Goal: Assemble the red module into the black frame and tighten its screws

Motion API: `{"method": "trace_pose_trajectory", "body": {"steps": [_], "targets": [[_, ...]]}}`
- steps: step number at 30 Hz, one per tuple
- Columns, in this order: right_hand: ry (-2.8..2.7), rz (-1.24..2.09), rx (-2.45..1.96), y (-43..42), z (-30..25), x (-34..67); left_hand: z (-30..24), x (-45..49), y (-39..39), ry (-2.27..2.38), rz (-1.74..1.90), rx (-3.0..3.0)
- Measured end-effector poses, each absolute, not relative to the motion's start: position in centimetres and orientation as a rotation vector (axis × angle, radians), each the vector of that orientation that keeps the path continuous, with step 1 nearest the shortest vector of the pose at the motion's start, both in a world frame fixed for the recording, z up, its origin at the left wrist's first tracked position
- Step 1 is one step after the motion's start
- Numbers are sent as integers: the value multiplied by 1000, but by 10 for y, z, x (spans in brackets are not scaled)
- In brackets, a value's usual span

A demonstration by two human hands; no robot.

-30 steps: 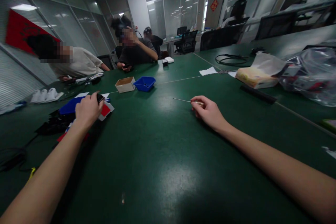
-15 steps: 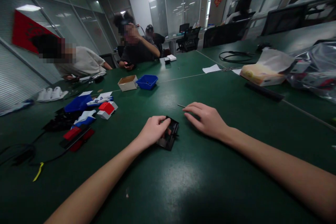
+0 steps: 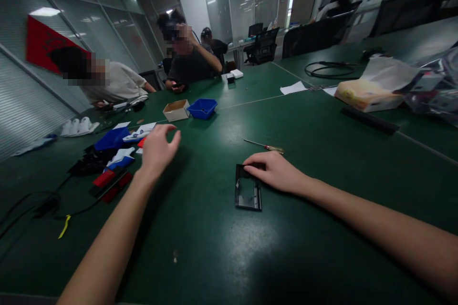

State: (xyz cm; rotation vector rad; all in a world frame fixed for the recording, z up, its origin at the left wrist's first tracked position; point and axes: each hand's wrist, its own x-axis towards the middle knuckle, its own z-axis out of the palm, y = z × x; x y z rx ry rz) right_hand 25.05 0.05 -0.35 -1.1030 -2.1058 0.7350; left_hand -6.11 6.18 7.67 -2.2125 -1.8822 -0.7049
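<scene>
A black rectangular plastic frame [image 3: 257, 198] with a window-like middle lies flat on the green table. My right hand [image 3: 277, 170] has its fingers closed on the frame's upper edge, which they partly cover. Just beyond that hand rests a screwdriver [image 3: 274, 149] with a yellowish clear handle, its thin shaft pointing left. My left hand [image 3: 157, 150] is raised over the table further left, thumb and fingers apart and holding nothing. Behind it a red and white block [image 3: 142, 143] is mostly hidden.
A cardboard box [image 3: 176, 111] and a blue bin [image 3: 202, 109] stand side by side further back. Gloves, cables and a red and black object [image 3: 110, 185] lie left. Tissues [image 3: 368, 93] and a black bar [image 3: 370, 120] are right. Two people sit across the table [image 3: 200, 228].
My left hand has let go of the black frame and moved left and away. My right hand has come off the screwdriver onto the frame, which now lies turned and further right.
</scene>
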Motion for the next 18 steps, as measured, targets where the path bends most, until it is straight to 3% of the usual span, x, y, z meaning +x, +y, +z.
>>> {"method": "trace_pose_trajectory", "body": {"steps": [2, 9, 18], "targets": [[-2099, 749, -1116, 1, -2, 249, 78, -100, 81, -1988, -592, -1972], [-2100, 783, -1158, -1, 0, 246, 58, -157, 104, -2187, -481, -1972], [-2057, 818, -1191, 1, -4, 247, 84, -98, 57, -1939, -635, -2015]]}}
